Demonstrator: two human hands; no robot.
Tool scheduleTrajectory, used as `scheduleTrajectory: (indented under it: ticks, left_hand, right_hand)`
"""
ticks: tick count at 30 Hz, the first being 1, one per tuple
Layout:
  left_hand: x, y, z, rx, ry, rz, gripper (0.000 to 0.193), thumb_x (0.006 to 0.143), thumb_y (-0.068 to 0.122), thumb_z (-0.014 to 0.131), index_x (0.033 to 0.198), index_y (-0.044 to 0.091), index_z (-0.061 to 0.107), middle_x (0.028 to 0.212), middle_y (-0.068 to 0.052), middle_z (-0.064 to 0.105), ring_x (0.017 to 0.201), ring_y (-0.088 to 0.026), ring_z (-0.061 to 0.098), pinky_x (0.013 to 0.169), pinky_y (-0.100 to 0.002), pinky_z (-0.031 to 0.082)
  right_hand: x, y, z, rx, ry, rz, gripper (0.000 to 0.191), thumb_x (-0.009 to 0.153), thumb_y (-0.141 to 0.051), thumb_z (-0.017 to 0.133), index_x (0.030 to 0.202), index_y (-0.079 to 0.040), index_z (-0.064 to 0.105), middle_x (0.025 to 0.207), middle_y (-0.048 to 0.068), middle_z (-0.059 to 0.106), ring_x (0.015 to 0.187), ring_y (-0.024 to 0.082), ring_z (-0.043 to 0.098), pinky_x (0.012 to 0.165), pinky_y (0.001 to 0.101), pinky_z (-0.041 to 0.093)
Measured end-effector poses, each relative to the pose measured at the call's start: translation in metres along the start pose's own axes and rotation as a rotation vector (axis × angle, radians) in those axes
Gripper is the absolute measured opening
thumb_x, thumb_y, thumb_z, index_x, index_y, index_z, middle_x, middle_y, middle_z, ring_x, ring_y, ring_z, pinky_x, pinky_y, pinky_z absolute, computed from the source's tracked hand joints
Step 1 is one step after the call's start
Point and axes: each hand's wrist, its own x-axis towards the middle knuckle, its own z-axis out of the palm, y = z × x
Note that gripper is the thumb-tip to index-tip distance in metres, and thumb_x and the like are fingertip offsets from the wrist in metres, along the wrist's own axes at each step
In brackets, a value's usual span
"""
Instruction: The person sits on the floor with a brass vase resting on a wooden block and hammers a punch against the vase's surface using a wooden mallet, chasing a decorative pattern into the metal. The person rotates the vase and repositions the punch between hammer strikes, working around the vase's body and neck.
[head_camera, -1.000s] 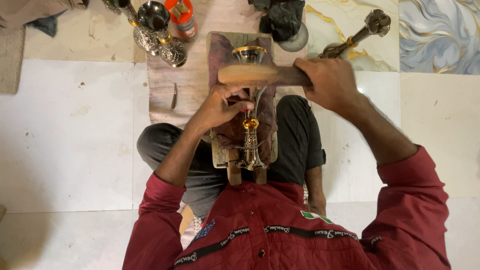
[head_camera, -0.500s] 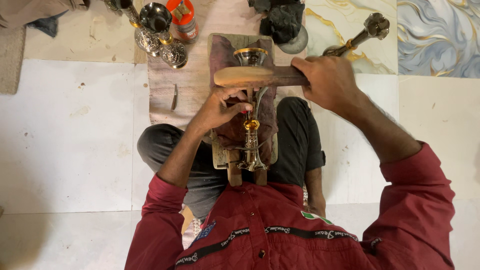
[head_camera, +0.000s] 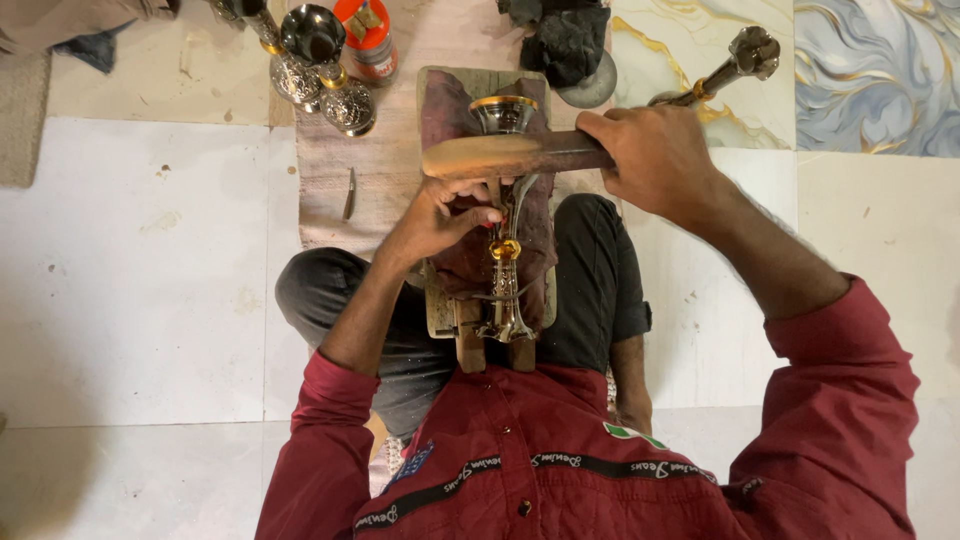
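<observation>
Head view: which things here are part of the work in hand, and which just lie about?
In use:
- wooden mallet, gripped by right hand
- metal goblet, steadied by left hand
- wooden block beneath it

Lying about:
- two finished goblets
- orange container
- small tool on the mat
- ornate stem

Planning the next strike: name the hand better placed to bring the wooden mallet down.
Right hand: it grips the wooden mallet above the goblet. The left hand is steadying the goblet's stem.

A goblet (head_camera: 503, 240) lies on a cloth-covered board (head_camera: 470, 90) across the lap, a mallet (head_camera: 510, 155) crossing above it, vases (head_camera: 320, 70) and a can (head_camera: 368, 40) far-left beyond.
</observation>
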Motion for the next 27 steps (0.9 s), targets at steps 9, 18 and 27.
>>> scheduleTrajectory:
  ticks: [9,18,27]
  left_hand:
    - [-0.003,-0.006,0.005,-0.129,0.063,0.063,0.019,0.096,-0.001,0.081,0.108,0.004,0.066,0.136,-0.012,0.071,0.121,-0.018,0.069,0.107,-0.036,0.056]
    - [-0.001,0.010,0.004,-0.106,0.202,0.037,0.044,0.096,0.000,0.078,0.135,0.001,0.057,0.122,-0.008,0.073,0.103,-0.011,0.072,0.101,-0.032,0.057]
    - [0.029,0.046,-0.001,0.177,-0.137,-0.119,0.049,0.090,0.010,0.081,0.136,0.011,0.064,0.108,-0.009,0.078,0.093,-0.015,0.078,0.083,-0.031,0.060]
  right_hand:
    - [-0.006,-0.012,-0.002,-0.204,-0.110,0.095,0.035,0.087,-0.014,0.077,0.120,-0.008,0.068,0.084,0.010,0.074,0.066,0.025,0.071,0.058,0.0409,0.055]
    - [-0.059,-0.014,0.052,0.307,-0.026,0.430,0.058,0.092,-0.043,0.079,0.131,-0.007,0.056,0.093,0.020,0.074,0.082,0.037,0.073,0.070,0.0466,0.056]
    - [-0.099,-0.042,0.119,0.572,0.157,0.508,0.053,0.094,-0.035,0.077,0.130,-0.004,0.053,0.096,0.023,0.072,0.086,0.038,0.073,0.072,0.0432,0.056]
